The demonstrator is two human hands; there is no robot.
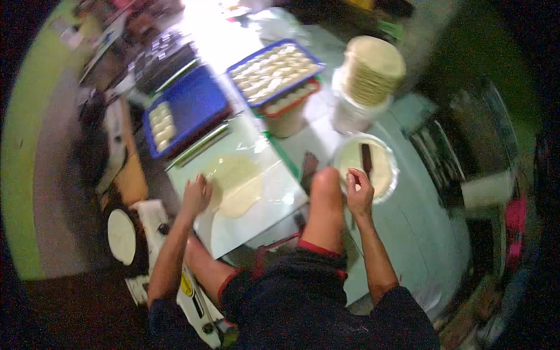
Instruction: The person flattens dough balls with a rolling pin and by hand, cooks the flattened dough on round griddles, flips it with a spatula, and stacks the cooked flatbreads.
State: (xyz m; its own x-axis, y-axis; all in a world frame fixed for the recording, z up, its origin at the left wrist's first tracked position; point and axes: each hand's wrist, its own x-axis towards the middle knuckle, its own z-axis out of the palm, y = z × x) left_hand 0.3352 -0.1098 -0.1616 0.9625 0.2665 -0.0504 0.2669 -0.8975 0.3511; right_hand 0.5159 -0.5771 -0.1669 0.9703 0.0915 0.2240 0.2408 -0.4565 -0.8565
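Likely soft, easily torn: hold the pale sheet (239,186), left of centre, by its edge. Cannot tell grip of left hand (198,196) beside it, nor of right hand (360,192).

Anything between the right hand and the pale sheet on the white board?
Yes: in this view the right knee stands between the right hand and the pale sheet; the left hand's way looks clear.
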